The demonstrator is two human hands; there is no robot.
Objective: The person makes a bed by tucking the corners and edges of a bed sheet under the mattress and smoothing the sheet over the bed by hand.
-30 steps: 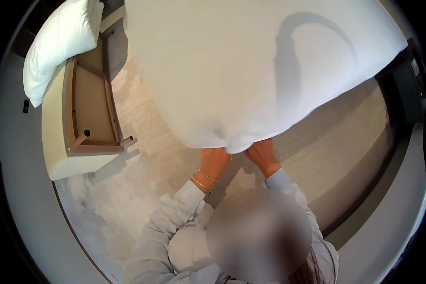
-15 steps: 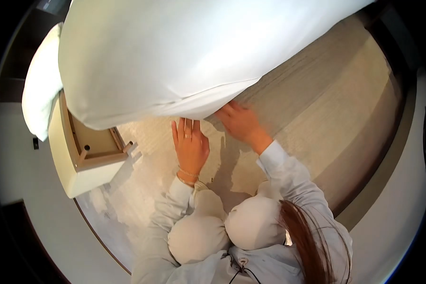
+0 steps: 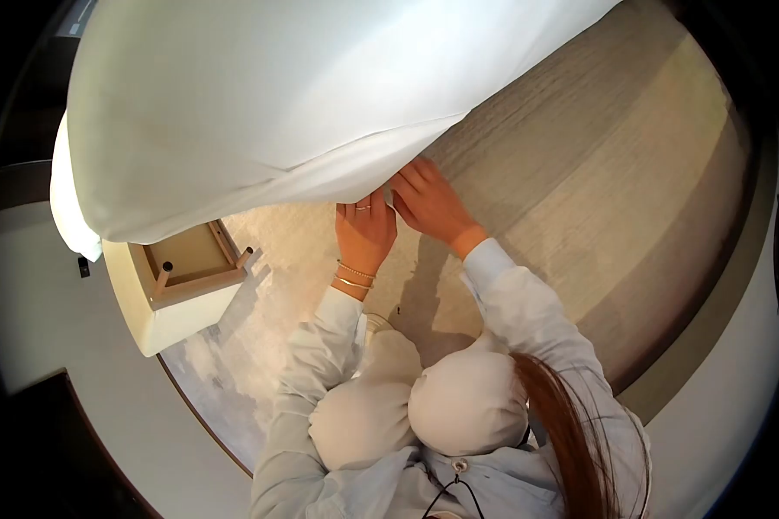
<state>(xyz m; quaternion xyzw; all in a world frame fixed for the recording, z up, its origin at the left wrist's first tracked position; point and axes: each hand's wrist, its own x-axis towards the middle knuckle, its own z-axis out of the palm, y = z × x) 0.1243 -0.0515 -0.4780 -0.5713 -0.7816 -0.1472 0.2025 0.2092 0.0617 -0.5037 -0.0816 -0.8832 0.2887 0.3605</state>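
Note:
A large white sheet covers the bed across the upper part of the view, with a crease near its lower corner. My left hand wears a ring and bracelets; its fingers are closed on the sheet's lower edge, their tips hidden beneath it. Close beside it on the right, my right hand has its fingers pressed together at the same edge. The two hands nearly touch.
An upholstered piece of furniture lies tipped at the left with its wooden legs showing. A white pillow is partly hidden behind the bed. Patterned carpet spreads to the right, bordered by a wall.
The view has tilted and shifted, and the bed edge now slants more. My hands left the edge's middle, spread apart, then came together at the edge again, with the left one now closed.

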